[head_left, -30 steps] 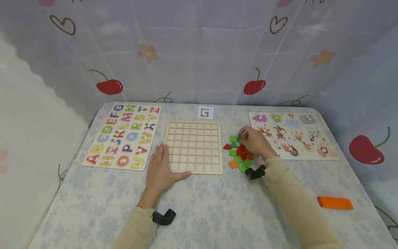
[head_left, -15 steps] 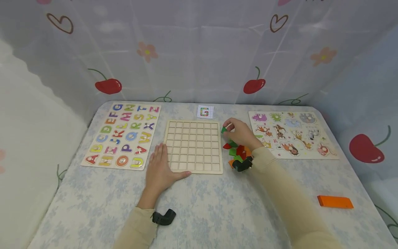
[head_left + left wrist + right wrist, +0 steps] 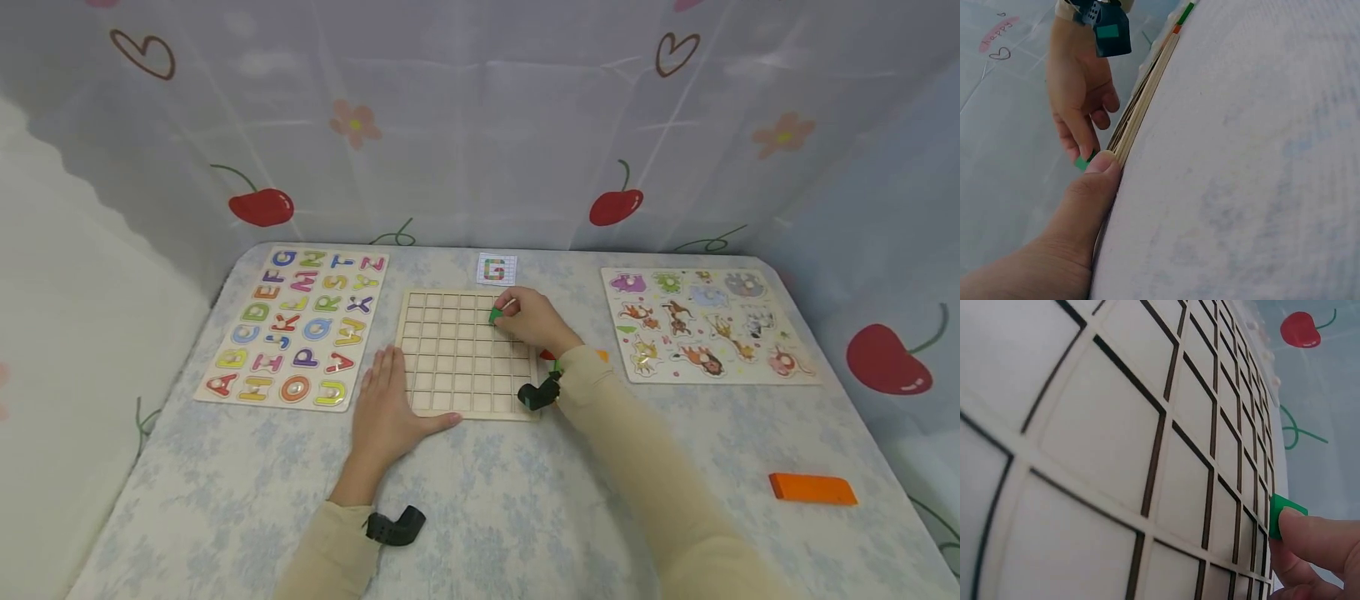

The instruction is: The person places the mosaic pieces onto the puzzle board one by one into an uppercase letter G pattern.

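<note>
My right hand pinches a small green tile between thumb and fingertips, over the upper right part of a wooden grid board. The right wrist view shows the tile close above the board's far cells. My left hand lies with fingers straight along the board's left edge. Its thumb stretches along the front edge. Beside the board's right edge, red and orange tiles are mostly hidden by the right wrist and sleeve.
A letter puzzle board lies left, an animal puzzle board right. Behind the grid board is a small card with a coloured G pattern. An orange block sits at the right front. A printed curtain hangs behind the table.
My right hand has lifted the green tile from the pile on the right and carried it left over the grid board. My left hand has stayed in place.
</note>
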### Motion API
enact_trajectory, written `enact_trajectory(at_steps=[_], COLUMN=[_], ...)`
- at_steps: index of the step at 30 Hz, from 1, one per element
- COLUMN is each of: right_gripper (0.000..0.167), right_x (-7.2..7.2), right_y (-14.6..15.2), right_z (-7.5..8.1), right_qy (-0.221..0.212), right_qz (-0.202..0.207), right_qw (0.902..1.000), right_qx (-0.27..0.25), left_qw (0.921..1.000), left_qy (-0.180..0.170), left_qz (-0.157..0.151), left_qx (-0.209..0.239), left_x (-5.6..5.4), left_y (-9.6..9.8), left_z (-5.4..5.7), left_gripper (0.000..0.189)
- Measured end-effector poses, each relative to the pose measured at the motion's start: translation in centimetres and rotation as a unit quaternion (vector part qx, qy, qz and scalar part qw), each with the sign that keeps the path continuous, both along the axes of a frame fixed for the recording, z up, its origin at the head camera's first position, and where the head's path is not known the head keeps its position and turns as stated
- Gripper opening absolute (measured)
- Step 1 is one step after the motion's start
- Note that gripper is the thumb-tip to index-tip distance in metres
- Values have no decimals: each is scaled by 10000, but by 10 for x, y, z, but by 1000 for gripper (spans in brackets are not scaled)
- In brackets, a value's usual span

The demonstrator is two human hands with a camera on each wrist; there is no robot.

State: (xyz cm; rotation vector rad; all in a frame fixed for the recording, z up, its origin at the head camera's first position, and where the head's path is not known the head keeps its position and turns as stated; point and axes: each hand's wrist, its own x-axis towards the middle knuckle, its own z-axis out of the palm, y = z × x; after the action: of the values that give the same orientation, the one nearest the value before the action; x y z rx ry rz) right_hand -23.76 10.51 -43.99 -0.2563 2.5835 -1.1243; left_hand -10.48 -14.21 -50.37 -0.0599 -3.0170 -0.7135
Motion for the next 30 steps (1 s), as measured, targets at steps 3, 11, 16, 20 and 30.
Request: enact_trajectory(at_steps=[3, 11, 16, 20, 30], right_gripper=[18, 18, 16, 17, 14], right_x=[0, 1, 0, 0, 1], right_y=[-8, -21, -23, -25, -26], right_z=[-3, -6, -9, -10, -8], right_qy=[141, 405, 484, 575, 716], right_qz=[18, 38, -23, 44, 257], right_qw=[9999, 9987, 9978, 9969, 9926], right_qx=[38, 322, 445, 530, 948], left_qw=[10000, 10000, 10000, 10000, 9997], left_qy=[37, 92, 54, 7, -198], left_qz=[-18, -20, -4, 14, 34], left_qx=[-30, -6, -53, -95, -136], left_x=[0, 0, 0, 0, -2], left_y=[1, 2, 3, 3, 4], left_z=[-1, 1, 0, 0, 5], left_gripper=[148, 148, 148, 149, 151])
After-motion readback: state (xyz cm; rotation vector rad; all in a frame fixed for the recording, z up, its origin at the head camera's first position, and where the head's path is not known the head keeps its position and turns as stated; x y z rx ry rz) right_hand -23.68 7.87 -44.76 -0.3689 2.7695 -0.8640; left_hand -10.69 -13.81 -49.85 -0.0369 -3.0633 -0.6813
